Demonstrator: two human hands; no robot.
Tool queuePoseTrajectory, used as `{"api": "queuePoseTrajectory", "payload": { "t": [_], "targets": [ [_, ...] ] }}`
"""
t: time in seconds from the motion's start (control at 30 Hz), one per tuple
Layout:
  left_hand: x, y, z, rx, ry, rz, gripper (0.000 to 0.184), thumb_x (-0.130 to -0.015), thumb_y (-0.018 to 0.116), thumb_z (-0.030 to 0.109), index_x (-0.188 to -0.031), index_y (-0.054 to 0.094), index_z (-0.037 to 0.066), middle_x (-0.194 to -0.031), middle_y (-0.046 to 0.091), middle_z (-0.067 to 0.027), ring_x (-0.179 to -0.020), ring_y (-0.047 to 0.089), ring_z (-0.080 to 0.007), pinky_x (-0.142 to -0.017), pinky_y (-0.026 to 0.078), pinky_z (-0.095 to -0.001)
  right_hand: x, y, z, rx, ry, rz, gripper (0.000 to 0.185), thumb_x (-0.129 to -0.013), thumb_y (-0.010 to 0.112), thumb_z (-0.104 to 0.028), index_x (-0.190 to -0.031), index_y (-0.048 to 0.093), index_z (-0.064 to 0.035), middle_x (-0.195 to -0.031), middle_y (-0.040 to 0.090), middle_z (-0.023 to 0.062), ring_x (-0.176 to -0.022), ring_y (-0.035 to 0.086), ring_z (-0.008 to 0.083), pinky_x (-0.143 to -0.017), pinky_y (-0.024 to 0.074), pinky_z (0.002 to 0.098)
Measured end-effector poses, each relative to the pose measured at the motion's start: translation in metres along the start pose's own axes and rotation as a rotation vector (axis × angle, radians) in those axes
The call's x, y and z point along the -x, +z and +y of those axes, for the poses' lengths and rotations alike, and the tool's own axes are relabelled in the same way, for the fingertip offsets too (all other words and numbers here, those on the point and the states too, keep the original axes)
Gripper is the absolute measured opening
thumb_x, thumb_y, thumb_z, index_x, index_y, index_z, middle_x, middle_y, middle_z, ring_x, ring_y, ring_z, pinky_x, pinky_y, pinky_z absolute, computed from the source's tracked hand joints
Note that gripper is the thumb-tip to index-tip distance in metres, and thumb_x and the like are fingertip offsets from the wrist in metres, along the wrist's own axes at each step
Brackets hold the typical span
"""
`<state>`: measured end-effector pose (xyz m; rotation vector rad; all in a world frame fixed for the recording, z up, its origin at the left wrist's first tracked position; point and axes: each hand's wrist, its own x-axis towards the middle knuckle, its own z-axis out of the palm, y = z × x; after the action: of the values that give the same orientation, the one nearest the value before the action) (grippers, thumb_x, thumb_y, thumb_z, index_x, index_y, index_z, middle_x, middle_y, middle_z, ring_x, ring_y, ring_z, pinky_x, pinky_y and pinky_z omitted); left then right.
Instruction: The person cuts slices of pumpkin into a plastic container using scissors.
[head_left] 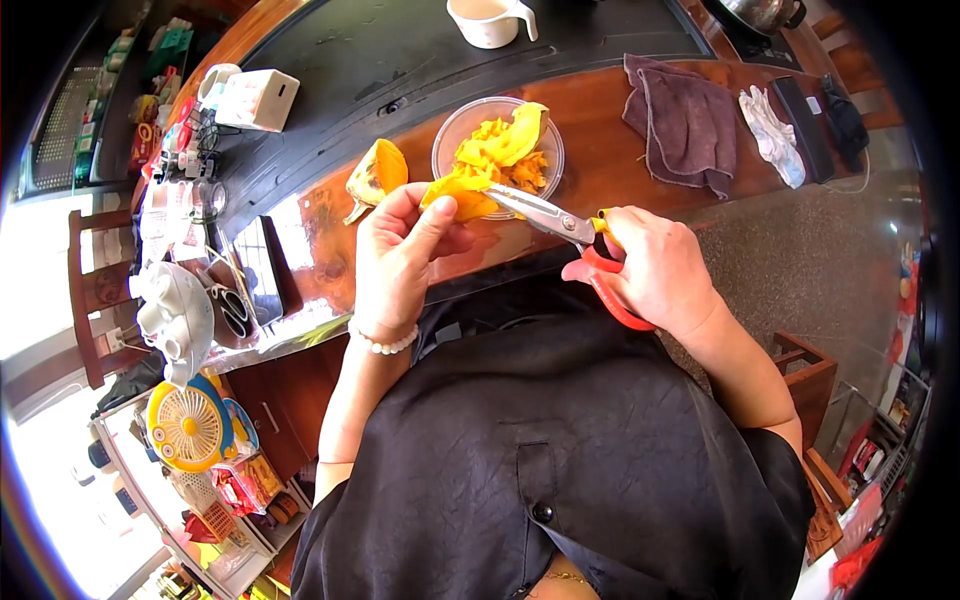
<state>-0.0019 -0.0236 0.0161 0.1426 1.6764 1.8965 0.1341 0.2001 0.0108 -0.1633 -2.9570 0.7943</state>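
Observation:
My left hand (pixel 405 250), with a beaded bracelet at its wrist, pinches an orange-yellow slice (pixel 466 197) near the table's front edge. Scissors (pixel 545 215) with red and yellow handles are in my right hand (pixel 655 262); their blades reach left to the slice, and the tips are hidden at it. Just behind, a round clear bowl (pixel 442 150) holds small orange pieces (pixel 482 140) and a larger yellow-orange slice (pixel 524 134). To the left of the bowl lies a chunk of what looks like pumpkin (pixel 378 172) on the wood.
A white measuring cup (pixel 488 24) stands at the back on the dark tabletop inset (pixel 400 60). On the right lie a brown cloth (pixel 688 125) and white gloves (pixel 771 137). A white box (pixel 257 100), a tablet-like object (pixel 262 268) and a teapot-like vessel (pixel 172 315) are at left.

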Motion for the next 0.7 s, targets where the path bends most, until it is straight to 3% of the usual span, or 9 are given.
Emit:
{"api": "queuePoseTrajectory", "payload": {
  "t": [0.33, 0.4, 0.43, 0.5, 0.7],
  "targets": [
    [0.002, 0.013, -0.005, 0.017, 0.176, 0.096, 0.020, -0.094, 0.065, 0.008, -0.111, 0.061, -0.002, -0.098, 0.069, -0.0090, -0.083, 0.069, -0.0142, -0.073, 0.057, -0.0251, 0.003, 0.000, -0.007, -0.083, 0.044, 0.034, 0.065, -0.066, 0.078, -0.062, -0.084, 0.053, -0.0043, -0.078, 0.058, 0.0107, -0.065, 0.064, 0.0326, -0.057, 0.0511, 0.0398],
    [0.002, 0.014, -0.009, -0.089, 0.281, 0.137, 0.019, -0.096, 0.061, 0.011, -0.113, 0.061, 0.002, -0.102, 0.070, -0.0110, -0.091, 0.071, -0.0181, -0.075, 0.059, -0.0283, 0.003, -0.001, -0.009, -0.131, 0.070, -0.011, 0.062, -0.064, 0.086, -0.046, -0.092, 0.051, -0.0030, -0.081, 0.056, 0.0107, -0.070, 0.061, 0.0344, -0.061, 0.0496, 0.0392],
    [0.001, 0.014, -0.010, -0.090, 0.281, 0.137, 0.019, -0.096, 0.061, 0.011, -0.113, 0.061, 0.002, -0.102, 0.070, -0.0110, -0.091, 0.071, -0.0181, -0.075, 0.059, -0.0283, 0.002, 0.000, -0.009, -0.131, 0.071, -0.010, 0.062, -0.064, 0.086, -0.046, -0.092, 0.051, -0.0030, -0.081, 0.056, 0.0107, -0.070, 0.061, 0.0344, -0.061, 0.0496, 0.0392],
    [0.001, 0.014, -0.012, -0.107, 0.345, 0.157, 0.021, -0.095, 0.062, 0.010, -0.115, 0.060, 0.002, -0.103, 0.070, -0.0116, -0.093, 0.071, -0.0191, -0.076, 0.059, -0.0280, 0.000, 0.005, -0.008, -0.142, 0.046, 0.038, 0.067, -0.066, 0.079, -0.062, -0.086, 0.051, -0.0043, -0.079, 0.059, 0.0122, -0.067, 0.064, 0.0339, -0.059, 0.0513, 0.0404],
    [0.000, 0.016, -0.012, -0.035, 0.369, 0.177, 0.020, -0.093, 0.065, 0.006, -0.112, 0.059, 0.000, -0.106, 0.069, -0.0102, -0.089, 0.069, -0.0143, -0.074, 0.058, -0.0254, 0.000, 0.005, -0.010, -0.265, 0.091, -0.025, 0.065, -0.066, 0.082, -0.058, -0.085, 0.050, -0.0044, -0.081, 0.061, 0.0139, -0.072, 0.065, 0.0360, -0.061, 0.0514, 0.0416]
  ]
}}
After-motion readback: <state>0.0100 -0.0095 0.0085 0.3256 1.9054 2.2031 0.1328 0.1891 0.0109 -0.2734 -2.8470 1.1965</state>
